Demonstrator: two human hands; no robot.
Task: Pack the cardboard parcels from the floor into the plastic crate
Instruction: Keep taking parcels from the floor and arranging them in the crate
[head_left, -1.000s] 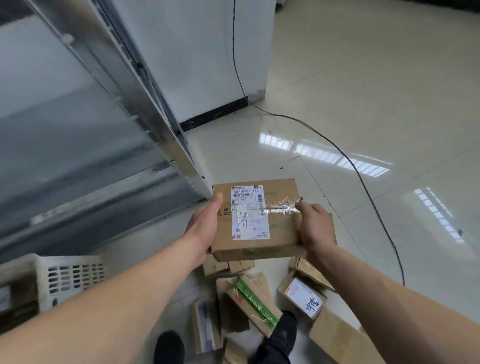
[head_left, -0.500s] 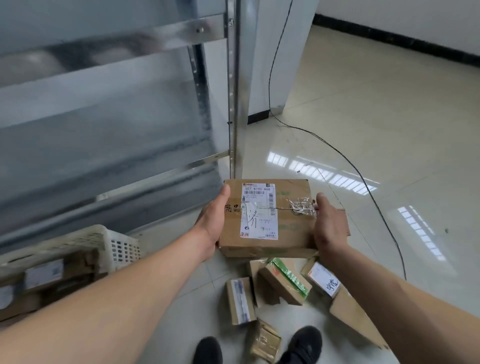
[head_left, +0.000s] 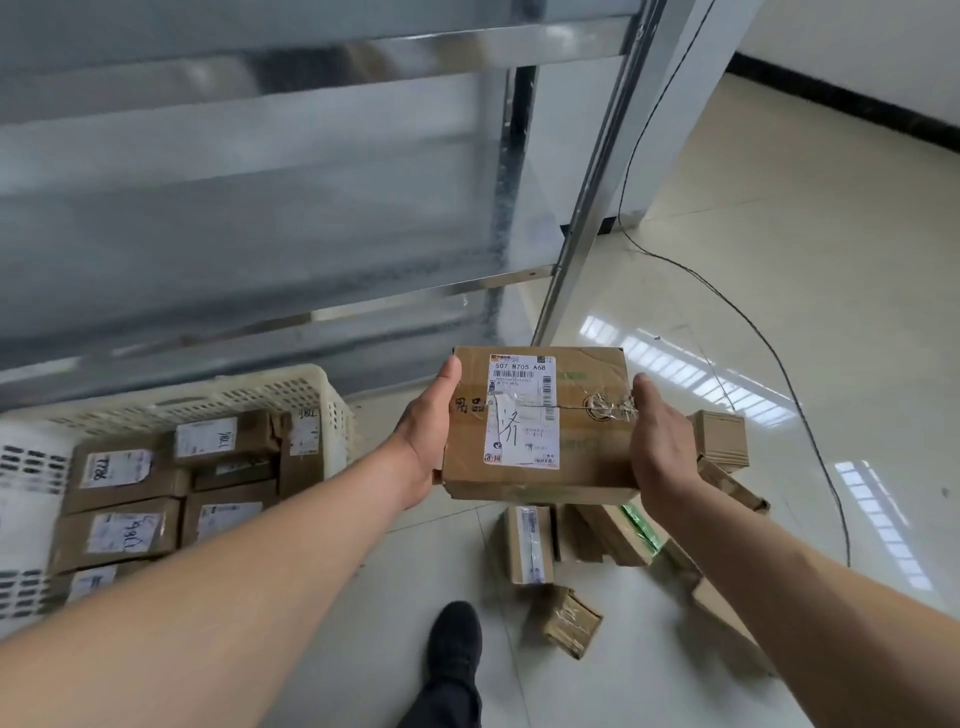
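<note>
With the parcel (head_left: 540, 423) still clamped between the left hand (head_left: 423, 447) and right hand (head_left: 662, 447), thumbs on top, the crate (head_left: 317, 387) has now swung into view left of the left hand, so the drop looks close.

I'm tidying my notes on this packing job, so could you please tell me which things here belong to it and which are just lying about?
Part of the job:
- held parcel, gripped by left hand and right hand
- white plastic crate, already holding parcels
- loose parcels on the floor

Just lying about:
- black cable
- metal shelving
- floor
</note>
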